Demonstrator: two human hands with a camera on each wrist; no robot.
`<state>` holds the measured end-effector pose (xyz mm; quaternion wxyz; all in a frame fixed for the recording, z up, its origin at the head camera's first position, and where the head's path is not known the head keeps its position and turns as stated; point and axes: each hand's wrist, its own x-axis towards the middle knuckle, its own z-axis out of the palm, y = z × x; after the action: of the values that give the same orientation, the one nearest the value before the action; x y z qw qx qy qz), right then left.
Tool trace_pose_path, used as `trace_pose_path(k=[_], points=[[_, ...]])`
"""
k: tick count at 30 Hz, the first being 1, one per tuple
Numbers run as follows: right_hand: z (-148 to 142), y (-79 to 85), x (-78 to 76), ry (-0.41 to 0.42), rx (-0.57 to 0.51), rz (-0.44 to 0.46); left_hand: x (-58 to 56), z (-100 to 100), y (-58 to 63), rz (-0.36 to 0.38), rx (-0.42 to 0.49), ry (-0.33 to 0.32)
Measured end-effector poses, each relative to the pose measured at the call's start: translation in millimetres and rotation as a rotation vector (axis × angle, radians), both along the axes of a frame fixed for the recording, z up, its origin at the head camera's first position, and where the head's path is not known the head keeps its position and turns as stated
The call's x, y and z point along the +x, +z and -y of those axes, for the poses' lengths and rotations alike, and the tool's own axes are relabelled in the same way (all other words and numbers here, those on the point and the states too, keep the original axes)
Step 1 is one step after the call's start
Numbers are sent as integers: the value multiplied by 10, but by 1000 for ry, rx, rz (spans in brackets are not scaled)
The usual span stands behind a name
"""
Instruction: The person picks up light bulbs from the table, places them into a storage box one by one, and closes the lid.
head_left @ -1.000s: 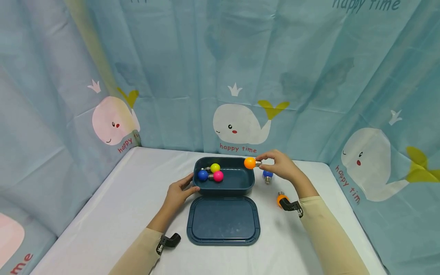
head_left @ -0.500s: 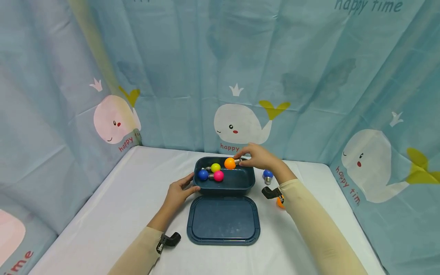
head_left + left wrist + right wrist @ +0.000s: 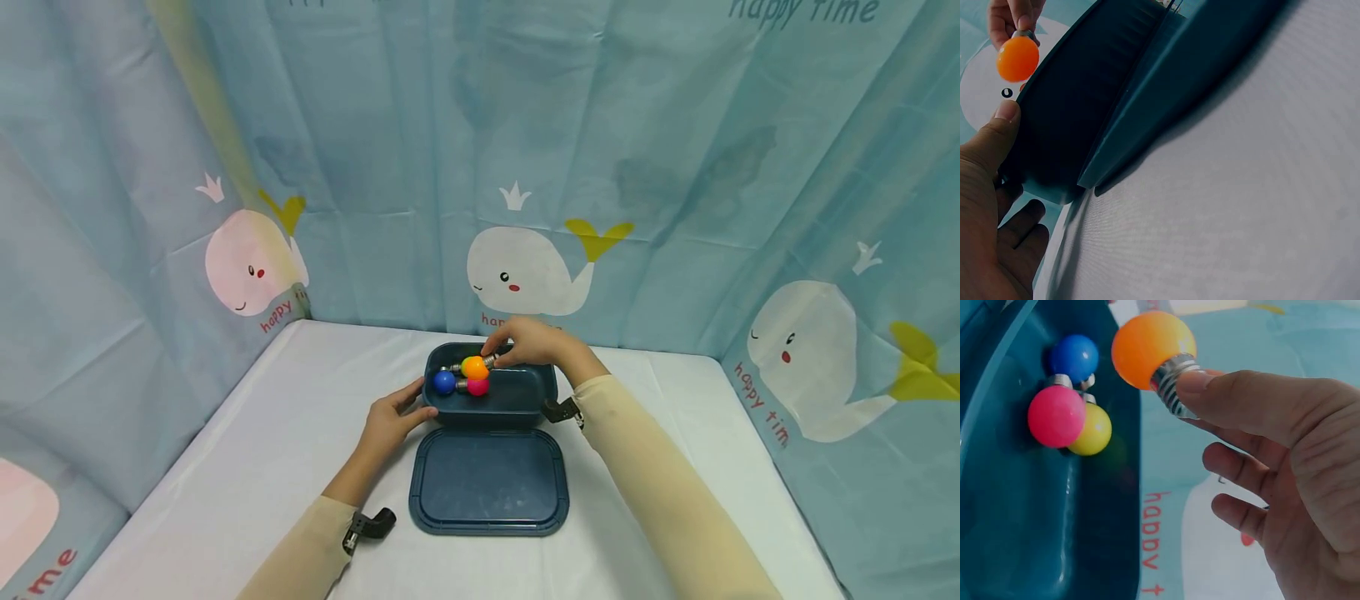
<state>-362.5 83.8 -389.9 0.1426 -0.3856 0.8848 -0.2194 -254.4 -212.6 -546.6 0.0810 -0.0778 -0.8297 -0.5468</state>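
Pinched by its metal screw base between thumb and fingers of my right hand (image 3: 534, 343) is an orange light bulb (image 3: 1154, 349), held over the left part of a dark blue box (image 3: 521, 396). Inside that box a blue bulb (image 3: 1074, 357), a pink bulb (image 3: 1057, 417) and a yellow bulb (image 3: 1093, 431) lie close together. The orange bulb mostly covers the yellow one in the head view. My left hand (image 3: 386, 425) holds the box's near left corner, its thumb (image 3: 997, 134) on the rim and its other fingers round the side.
A dark blue lid (image 3: 489, 482) lies flat on the white-covered table (image 3: 247, 433), just in front of the box. Behind the table hangs a light blue curtain (image 3: 390, 250) printed with whales. My right sleeve (image 3: 660, 475) crosses the table's right side.
My right hand has carried the orange bulb leftward, from the box's right rim to above the other bulbs. My right arm now hides the blue and orange bulbs on the table. My left hand stays put.
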Motion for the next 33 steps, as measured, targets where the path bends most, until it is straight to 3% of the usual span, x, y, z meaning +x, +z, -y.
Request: trace_pose_path(k=[6,14,33], points=[[160,-96,-15,-5,-4,105,-17,-4,-16,5,-1,-3],[307,-238,-54,29,20,176,-18,-12,-20,7,1,1],[673,-550,-88,72,78,175,-4,6,9,13,-14,-3]])
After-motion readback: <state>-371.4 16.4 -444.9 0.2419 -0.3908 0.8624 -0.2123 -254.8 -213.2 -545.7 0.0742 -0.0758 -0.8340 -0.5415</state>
